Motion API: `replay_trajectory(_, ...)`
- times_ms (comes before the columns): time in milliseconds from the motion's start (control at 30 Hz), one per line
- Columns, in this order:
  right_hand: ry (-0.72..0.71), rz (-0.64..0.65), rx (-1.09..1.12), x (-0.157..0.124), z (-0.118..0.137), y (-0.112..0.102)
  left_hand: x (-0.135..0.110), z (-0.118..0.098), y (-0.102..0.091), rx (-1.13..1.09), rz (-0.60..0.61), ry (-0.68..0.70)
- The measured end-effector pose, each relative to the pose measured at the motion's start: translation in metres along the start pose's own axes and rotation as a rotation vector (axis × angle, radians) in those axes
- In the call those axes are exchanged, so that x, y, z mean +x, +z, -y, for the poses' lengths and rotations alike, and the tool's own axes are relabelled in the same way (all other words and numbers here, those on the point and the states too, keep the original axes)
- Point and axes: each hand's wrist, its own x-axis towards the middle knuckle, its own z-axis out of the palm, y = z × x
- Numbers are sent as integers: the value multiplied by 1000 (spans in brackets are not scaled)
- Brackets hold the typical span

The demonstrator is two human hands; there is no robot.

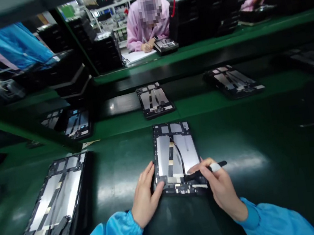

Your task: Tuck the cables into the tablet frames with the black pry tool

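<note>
An opened tablet lies back-up on the green bench in front of me, its silver battery cells and a black cable showing. My left hand rests on its lower left corner, fingers stretched flat against the frame. My right hand is closed in a pinch round a thin black tool with a white band. The tool's tip touches the lower part of the tablet, near the circuit board. Both arms wear bright blue sleeves.
Another opened tablet lies at my left. More tablets sit on the dark conveyor belt beyond. A person in a pink coat writes at the far bench among stacked black trays.
</note>
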Motion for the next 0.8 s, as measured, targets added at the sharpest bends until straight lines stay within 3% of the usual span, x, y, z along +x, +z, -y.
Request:
replay_trajectory(67,-24,82,-17,-4,3,11,-19,-4,-11,-259,-62,-208)
replay_trajectory(167,-83,215,-77,-3,13,28,-51,-9,-39,-576,-304,-502)
replay_trajectory(267,-210,304,-117,7,23,39,-51,-12,-70,-727,-544,-549)
replay_trajectory(367,-299,266,-115,18,21,43,-3,-7,-96,-745,-697,-513)
replay_trajectory(467,-266,233,-104,24,9,42,76,7,-115,-664,-758,-529)
replay_trajectory(600,-246,293,-113,25,-4,36,169,31,-133,-571,-817,-567)
replay_trajectory(700,-198,357,-152,26,-5,33,203,47,-147,-454,-911,-607)
replay_trajectory(800,-113,396,-188,27,-7,36,212,61,-168,-317,-1039,-654)
